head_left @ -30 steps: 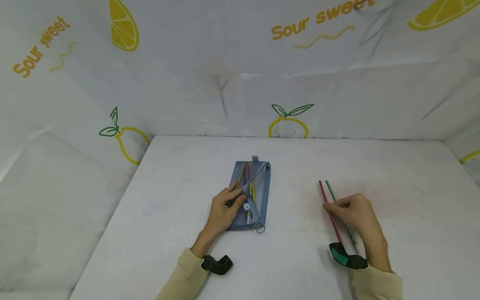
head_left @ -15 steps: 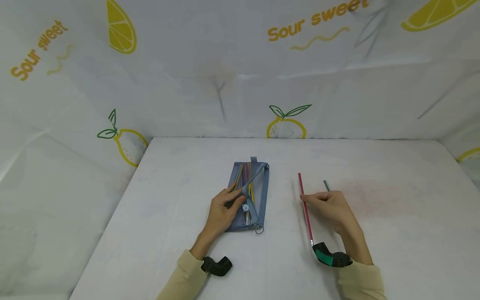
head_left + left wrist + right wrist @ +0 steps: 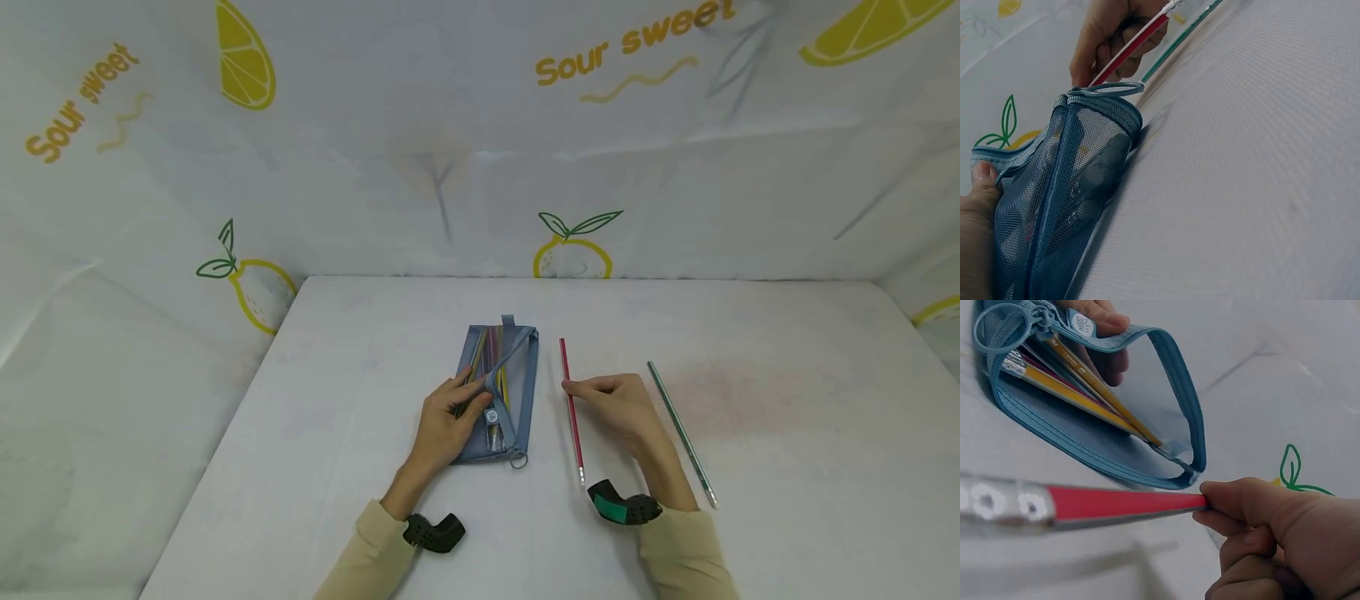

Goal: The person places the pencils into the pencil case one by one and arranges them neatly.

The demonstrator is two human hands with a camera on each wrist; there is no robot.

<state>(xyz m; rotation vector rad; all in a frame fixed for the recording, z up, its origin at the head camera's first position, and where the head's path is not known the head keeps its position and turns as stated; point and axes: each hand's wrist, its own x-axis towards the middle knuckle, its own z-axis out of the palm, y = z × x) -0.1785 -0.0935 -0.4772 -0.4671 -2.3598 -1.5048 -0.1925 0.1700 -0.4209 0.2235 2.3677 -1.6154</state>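
Observation:
A blue mesh pencil case [image 3: 525, 400] lies on the table with its zip undone and several pencils [image 3: 1079, 369] inside. My left hand [image 3: 447, 418] grips the case's near-left side, thumb and fingers on the zipped edge, holding the mouth apart as the right wrist view shows. Just right of the case, my right hand [image 3: 618, 408] pinches a red pencil [image 3: 573, 425] between thumb and fingertips. Its silver ferrule end points toward me, and its shadow falls on the table beneath. In the right wrist view the red pencil [image 3: 1122, 504] crosses in front of the open mouth.
A green pencil [image 3: 681, 433] lies slantwise on the white table [image 3: 810, 467], right of my right hand. A metal-look ring [image 3: 518, 460] hangs at the case's near corner. Behind the table rises a white sheet [image 3: 360, 200] printed with lemons.
My right hand has carried the red pencil leftward, from beside the green pencil to near the case. The green pencil now shows whole. My left hand stays on the case.

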